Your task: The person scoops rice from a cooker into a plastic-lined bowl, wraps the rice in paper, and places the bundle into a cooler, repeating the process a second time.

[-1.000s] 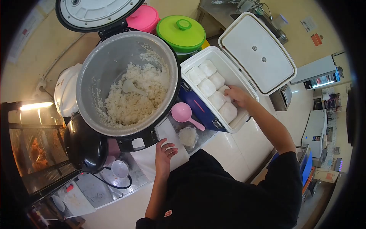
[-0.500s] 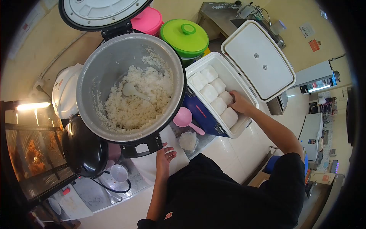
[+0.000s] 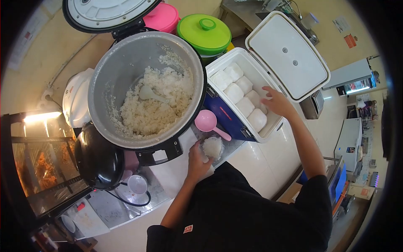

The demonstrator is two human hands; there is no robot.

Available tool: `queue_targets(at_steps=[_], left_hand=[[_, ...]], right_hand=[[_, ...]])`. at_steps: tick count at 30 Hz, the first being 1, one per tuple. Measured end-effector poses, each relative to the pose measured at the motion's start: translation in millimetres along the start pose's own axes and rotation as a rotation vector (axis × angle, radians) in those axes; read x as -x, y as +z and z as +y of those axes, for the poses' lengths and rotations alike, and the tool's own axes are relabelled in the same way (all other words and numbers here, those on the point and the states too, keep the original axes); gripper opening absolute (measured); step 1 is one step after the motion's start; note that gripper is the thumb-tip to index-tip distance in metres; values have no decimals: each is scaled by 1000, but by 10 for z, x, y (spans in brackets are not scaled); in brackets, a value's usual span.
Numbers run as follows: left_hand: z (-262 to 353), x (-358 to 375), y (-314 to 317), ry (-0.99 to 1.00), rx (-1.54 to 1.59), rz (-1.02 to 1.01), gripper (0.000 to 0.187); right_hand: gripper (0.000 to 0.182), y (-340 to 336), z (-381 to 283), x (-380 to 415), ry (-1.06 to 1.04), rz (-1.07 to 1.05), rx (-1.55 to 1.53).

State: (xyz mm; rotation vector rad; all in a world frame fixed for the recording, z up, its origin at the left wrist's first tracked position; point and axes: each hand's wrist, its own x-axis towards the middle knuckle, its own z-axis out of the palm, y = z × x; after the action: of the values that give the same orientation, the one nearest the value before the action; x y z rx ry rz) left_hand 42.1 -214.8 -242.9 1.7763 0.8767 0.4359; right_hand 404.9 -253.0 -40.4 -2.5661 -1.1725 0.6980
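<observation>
My left hand is at a small clear bowl of white rice on the counter. Its fingers and thumb curl around the bowl's near left side. Over the right rim of the cooler box, my right hand is raised with fingers spread and nothing in them. Inside that box are several rounded white wrapped packs, set in rows. A pink ladle lies between the cooler and the large rice cooker. Cooked rice fills part of the cooker, with a white rice paddle resting on it.
The cooler's lid stands open to the right. Behind are lime green and pink lidded tubs. A glass food warmer, a black rounded lid and a small white cup are at left.
My right hand has lifted off the white packs toward the cooler's right rim, its fingers spreading. My left hand has moved from beside the cooker's handle to the rice bowl. The view has shifted slightly.
</observation>
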Motion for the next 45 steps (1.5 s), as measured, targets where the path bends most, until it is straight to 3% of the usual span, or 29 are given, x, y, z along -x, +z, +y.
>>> queue_targets(at_steps=[2, 6, 8, 10, 12, 15, 19, 22, 23, 26, 29, 32, 35, 38, 42, 45], left_hand=[[81, -79, 38, 103, -116, -19, 101], [163, -130, 203, 140, -337, -94, 109], [177, -165, 262, 124, -430, -99, 110], [132, -214, 319, 99, -449, -93, 113], [77, -183, 312, 89, -286, -37, 115], [54, -40, 254, 19, 15, 4, 118], [306, 221, -118, 56, 356, -43, 123], [158, 450, -508, 84, 269, 73, 123], [12, 526, -649, 93, 219, 142, 106], [-613, 811, -914, 65, -176, 258, 86], [-521, 1036, -1104, -48, 51, 212, 70], [-587, 1181, -1153, -206, 378, 221, 66], [-381, 1262, -1278, -190, 585, 245, 64], [344, 1389, -1652, -63, 771, 178, 64], [1827, 1864, -2372, 250, 986, -143, 73], [2398, 1869, -2628, 516, 864, -169, 31]], right_hand=[[31, -267, -318, 467, -144, 59, -278], [25, 52, -310, 1227, -7, -569, -851], [24, 695, -78, 1354, 47, -774, -868], [26, 1517, 287, 1453, 142, -690, -859], [30, 2146, 316, 1546, 378, -403, -1153], [40, 2817, 196, 1443, 397, -238, -1582], [53, 3033, -349, 1365, 268, -464, -1968], [53, 3016, -502, 1277, 138, -664, -2076], [51, 2942, -635, 1264, 272, -632, -2066], [49, 2944, -852, 1104, 237, -608, -1873], [47, 3053, -949, 871, 28, -665, -1677], [43, 3042, -1085, 749, -170, -665, -1399], [38, 3188, -1099, 625, -295, -625, -1256], [35, 3145, -1224, 622, -293, -650, -1227], [34, 3052, -1322, 660, -344, -618, -1057], [34, 3006, -1345, 677, -338, -637, -995]])
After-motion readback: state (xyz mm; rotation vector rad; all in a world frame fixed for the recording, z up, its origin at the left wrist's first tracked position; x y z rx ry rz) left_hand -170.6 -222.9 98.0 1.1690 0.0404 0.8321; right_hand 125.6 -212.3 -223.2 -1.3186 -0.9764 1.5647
